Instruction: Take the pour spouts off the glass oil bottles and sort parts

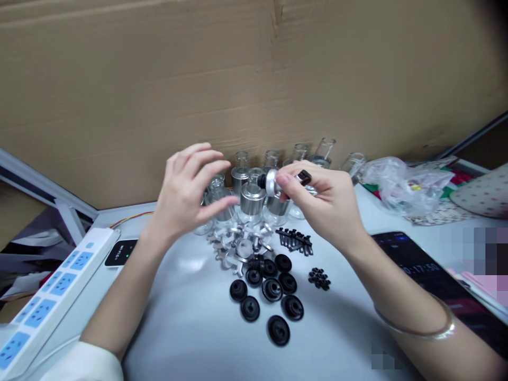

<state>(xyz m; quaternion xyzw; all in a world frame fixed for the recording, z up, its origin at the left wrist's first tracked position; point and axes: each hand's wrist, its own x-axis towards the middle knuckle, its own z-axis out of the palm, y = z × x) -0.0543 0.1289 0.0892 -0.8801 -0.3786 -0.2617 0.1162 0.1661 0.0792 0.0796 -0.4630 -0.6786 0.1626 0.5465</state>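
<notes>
Between the fingers of my right hand is a bottle stopper with a silvery collar and a black rubber end pointing left. A small black piece sticks out above the same fingers. My left hand is raised with fingers apart, holding nothing, close to a glass bottle. Behind both hands stand several clear glass bottles with metal bands, among them one metal-banded bottle in the middle. Nearer me lie a heap of silvery metal parts and several round black rubber discs.
Small black pieces lie in a row and in a cluster. A power strip and a small black device are at left. A phone and plastic bags are at right; cardboard stands behind.
</notes>
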